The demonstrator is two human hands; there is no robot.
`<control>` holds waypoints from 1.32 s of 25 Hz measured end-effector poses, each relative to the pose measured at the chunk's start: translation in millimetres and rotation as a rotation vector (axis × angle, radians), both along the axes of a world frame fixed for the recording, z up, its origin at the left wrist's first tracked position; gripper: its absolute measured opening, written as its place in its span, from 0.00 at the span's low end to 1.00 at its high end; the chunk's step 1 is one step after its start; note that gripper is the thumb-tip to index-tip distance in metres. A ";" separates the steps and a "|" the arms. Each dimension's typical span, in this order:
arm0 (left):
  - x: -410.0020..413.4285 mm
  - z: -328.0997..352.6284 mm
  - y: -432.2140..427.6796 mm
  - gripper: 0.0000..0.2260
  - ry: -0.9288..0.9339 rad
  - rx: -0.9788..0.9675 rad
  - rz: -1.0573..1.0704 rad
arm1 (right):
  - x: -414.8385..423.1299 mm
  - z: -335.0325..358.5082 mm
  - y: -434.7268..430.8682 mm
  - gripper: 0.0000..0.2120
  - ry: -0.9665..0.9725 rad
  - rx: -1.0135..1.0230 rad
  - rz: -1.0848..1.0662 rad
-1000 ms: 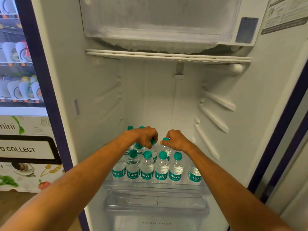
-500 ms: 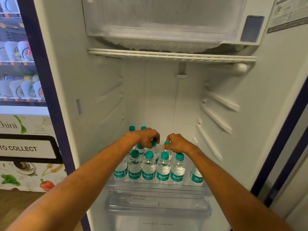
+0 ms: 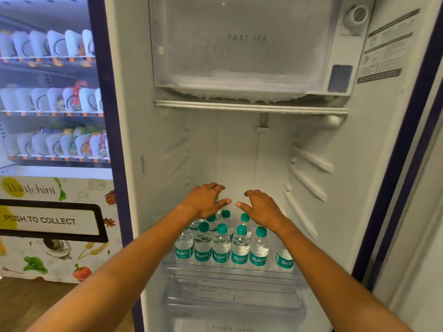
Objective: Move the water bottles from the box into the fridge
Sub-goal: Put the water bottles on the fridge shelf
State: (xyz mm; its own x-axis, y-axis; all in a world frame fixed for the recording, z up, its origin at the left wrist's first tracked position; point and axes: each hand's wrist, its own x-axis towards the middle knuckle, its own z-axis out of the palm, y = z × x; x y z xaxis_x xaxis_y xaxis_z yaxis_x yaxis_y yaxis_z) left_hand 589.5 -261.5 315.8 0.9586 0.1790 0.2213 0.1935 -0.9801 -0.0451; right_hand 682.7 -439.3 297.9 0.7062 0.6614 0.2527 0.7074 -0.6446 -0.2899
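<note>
Empty, fingers spread, the left hand [image 3: 203,200] and right hand [image 3: 262,208] hover just above clear plastic, teal-capped water bottles [image 3: 221,248] packed on the transparent shelf [image 3: 239,271] at six o'clock in the white fridge [image 3: 235,152]; withdrawing high should spare the caps. The box is unseen.

single head cam, wide-angle, looks fwd & slightly down into open fridge [image 3: 239,152], close up
</note>
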 end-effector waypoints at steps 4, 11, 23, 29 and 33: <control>-56.3 2.3 -19.9 0.30 -0.136 -0.017 -0.034 | -41.5 9.8 -9.8 0.28 -0.061 0.123 0.071; -224.4 -36.8 -24.0 0.28 -0.217 0.057 -0.141 | -147.6 -48.3 0.4 0.21 -0.117 0.244 0.350; -523.5 -178.8 77.8 0.27 -0.014 -0.074 0.405 | -355.2 -196.0 136.7 0.18 0.212 -0.131 0.876; -611.2 -271.7 67.6 0.27 0.149 -0.315 0.607 | -447.5 -271.8 164.1 0.16 0.378 -0.376 0.989; -636.0 -326.7 55.3 0.23 0.259 -0.442 0.641 | -473.7 -318.5 164.6 0.17 0.423 -0.540 1.006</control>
